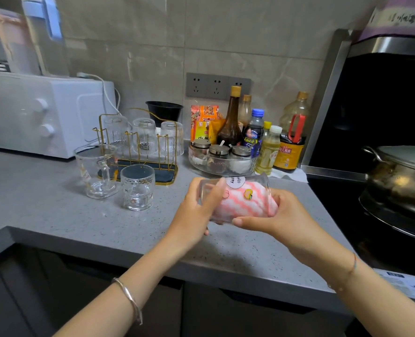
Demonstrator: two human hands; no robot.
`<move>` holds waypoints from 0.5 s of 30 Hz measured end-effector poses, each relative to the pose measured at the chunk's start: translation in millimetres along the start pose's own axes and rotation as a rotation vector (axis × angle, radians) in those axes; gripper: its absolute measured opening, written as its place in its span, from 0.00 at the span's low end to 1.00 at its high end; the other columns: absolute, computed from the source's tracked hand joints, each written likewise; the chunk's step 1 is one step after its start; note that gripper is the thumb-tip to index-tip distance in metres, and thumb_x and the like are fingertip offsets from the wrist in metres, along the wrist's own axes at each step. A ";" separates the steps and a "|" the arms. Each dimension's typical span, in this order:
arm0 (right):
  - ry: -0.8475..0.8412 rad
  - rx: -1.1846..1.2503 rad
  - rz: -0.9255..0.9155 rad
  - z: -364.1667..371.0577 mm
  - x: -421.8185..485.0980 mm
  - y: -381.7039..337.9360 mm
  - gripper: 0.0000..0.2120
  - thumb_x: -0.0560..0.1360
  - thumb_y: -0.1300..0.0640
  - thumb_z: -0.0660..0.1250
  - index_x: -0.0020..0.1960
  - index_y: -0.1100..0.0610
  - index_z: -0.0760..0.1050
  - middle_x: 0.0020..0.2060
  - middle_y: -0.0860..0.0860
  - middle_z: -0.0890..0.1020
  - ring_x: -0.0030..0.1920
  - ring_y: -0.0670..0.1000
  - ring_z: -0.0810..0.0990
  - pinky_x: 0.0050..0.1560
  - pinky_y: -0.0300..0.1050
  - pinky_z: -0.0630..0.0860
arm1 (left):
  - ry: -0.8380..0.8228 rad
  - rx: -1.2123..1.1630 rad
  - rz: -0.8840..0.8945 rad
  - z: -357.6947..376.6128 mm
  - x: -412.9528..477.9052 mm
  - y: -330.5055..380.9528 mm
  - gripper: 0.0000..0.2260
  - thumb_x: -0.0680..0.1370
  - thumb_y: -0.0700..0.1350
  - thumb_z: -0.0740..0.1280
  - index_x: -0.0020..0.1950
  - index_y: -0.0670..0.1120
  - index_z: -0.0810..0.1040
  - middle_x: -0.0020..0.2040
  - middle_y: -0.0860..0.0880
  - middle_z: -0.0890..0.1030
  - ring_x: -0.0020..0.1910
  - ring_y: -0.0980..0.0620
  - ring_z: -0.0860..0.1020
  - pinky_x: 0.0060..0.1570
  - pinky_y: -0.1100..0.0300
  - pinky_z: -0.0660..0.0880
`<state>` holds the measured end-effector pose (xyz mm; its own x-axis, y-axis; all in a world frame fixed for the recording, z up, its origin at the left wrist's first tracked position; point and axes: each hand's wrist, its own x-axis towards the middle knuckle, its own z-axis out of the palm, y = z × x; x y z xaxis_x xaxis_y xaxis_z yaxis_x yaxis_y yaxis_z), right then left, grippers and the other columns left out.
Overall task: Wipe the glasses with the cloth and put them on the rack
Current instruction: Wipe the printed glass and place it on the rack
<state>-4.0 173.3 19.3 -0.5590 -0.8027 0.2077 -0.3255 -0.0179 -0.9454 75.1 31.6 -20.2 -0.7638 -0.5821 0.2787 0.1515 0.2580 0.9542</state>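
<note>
A clear glass [235, 198] lies on its side just above the counter edge, stuffed with a pink-and-white cloth [244, 205]; the left hand [198, 210] is curled around its base end while the right hand [278, 215] closes over the mouth and the cloth there. Behind and to the left, on the speckled grey countertop [55, 207], stand a handled glass mug [97, 170] and a short tumbler [138, 187], just before a gold wire rack [138, 147] holding three upturned ribbed glasses. A white oven [41, 115] sits further left against the grey tiled wall [226, 30], bottles [262, 139] cluster under the sockets, and a steel pot [401, 176] rests on the stove at right.
</note>
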 end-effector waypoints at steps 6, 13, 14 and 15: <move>-0.188 0.377 0.129 -4.6 1.4 0.0 0.12 0.65 0.70 0.73 0.47 0.60 0.82 0.43 0.56 0.86 0.43 0.51 0.85 0.43 0.37 0.79 | -0.107 0.266 0.278 -10.0 -0.8 -7.5 0.23 0.69 0.71 0.61 0.58 0.62 0.63 0.52 0.63 0.76 0.47 0.61 0.78 0.43 0.62 0.76; -0.188 0.416 0.151 -7.0 3.2 -0.3 0.11 0.70 0.59 0.67 0.52 0.60 0.80 0.45 0.57 0.85 0.45 0.52 0.85 0.44 0.39 0.80 | -0.180 0.208 0.340 -9.3 -3.3 -2.1 0.27 0.68 0.75 0.57 0.61 0.64 0.62 0.55 0.64 0.74 0.49 0.60 0.80 0.41 0.62 0.78; -0.190 0.393 0.136 -7.5 3.6 0.5 0.12 0.70 0.60 0.66 0.53 0.60 0.79 0.46 0.57 0.85 0.46 0.53 0.85 0.45 0.39 0.80 | -0.192 0.175 0.305 -7.8 -4.6 -0.1 0.25 0.70 0.74 0.55 0.62 0.64 0.62 0.55 0.65 0.74 0.48 0.62 0.80 0.38 0.67 0.76; -0.192 0.356 0.115 -7.1 3.7 0.6 0.12 0.71 0.60 0.66 0.54 0.61 0.79 0.47 0.58 0.85 0.48 0.54 0.85 0.47 0.39 0.80 | -0.198 0.141 0.252 -5.9 -5.8 2.0 0.23 0.72 0.73 0.52 0.63 0.64 0.62 0.56 0.64 0.75 0.46 0.63 0.81 0.35 0.69 0.75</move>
<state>-11.7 174.6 21.3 -0.4131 -0.9074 0.0772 0.0333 -0.0998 -0.9945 83.5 30.9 -19.3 -0.8222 -0.3295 0.4642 0.2732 0.4869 0.8296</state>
